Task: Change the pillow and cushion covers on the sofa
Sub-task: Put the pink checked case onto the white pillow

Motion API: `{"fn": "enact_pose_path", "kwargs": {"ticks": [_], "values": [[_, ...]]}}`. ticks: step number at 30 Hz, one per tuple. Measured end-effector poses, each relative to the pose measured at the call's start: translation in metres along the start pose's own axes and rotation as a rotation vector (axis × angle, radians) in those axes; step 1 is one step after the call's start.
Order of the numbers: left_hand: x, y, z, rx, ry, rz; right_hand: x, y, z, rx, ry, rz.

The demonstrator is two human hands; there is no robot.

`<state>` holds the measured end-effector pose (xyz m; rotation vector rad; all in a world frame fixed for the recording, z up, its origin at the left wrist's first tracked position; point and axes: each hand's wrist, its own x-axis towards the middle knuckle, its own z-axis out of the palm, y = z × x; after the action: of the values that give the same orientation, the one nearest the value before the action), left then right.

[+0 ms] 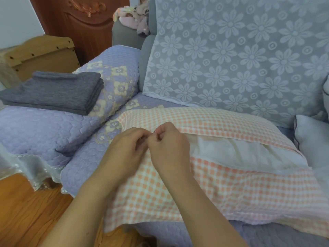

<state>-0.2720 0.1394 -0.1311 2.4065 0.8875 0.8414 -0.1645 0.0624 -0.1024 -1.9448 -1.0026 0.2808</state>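
Where the checked pillow cover (222,184) gapes over white pillow (240,152): left hand (124,150), right hand (169,148), fingertips pinching its opening's end together.

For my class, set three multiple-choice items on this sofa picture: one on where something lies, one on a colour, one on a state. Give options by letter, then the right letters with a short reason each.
1. Where does the folded grey stack lie?
A. on the lilac-covered sofa arm
B. on the wooden floor
C. on the checked pillow

2. What colour are the checks on the pillow cover?
A. blue and white
B. orange-pink and white
C. green and yellow

3. What is the state of the cover's opening?
A. closed along its whole length
B. gaping, white inner pillow showing
C. the cover is off the pillow

Answers:
1 A: the stack rests on the quilted arm at the left.
2 B: the checks are orange-pink on white.
3 B: white filling shows in the gap to the right of the left hand and right hand, which pinch at its end.
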Motion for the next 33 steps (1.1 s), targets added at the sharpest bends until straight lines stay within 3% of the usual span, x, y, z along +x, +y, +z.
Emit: {"fn": "enact_pose_path", "kwargs": {"ticks": [5,14,19,25,28,33], "values": [[-0.003,0.008,-0.002,0.099,0.147,0.019,0.000,-0.012,0.010,-0.284,0.060,-0.161],[0.001,0.009,0.003,0.158,0.391,0.119,0.021,-0.017,-0.018,-0.086,-0.164,-0.151],[0.002,0.012,0.005,0.183,0.386,0.092,0.022,-0.021,-0.018,-0.010,-0.134,-0.017],[0.001,0.009,0.002,0.104,0.393,0.121,0.029,-0.012,-0.017,0.058,-0.267,-0.071],[0.000,0.010,0.003,0.079,0.396,0.106,0.035,-0.008,-0.025,0.183,-0.321,-0.003],[0.003,0.011,0.002,0.065,0.377,0.082,0.025,-0.008,-0.012,0.255,-0.193,0.083]]}}
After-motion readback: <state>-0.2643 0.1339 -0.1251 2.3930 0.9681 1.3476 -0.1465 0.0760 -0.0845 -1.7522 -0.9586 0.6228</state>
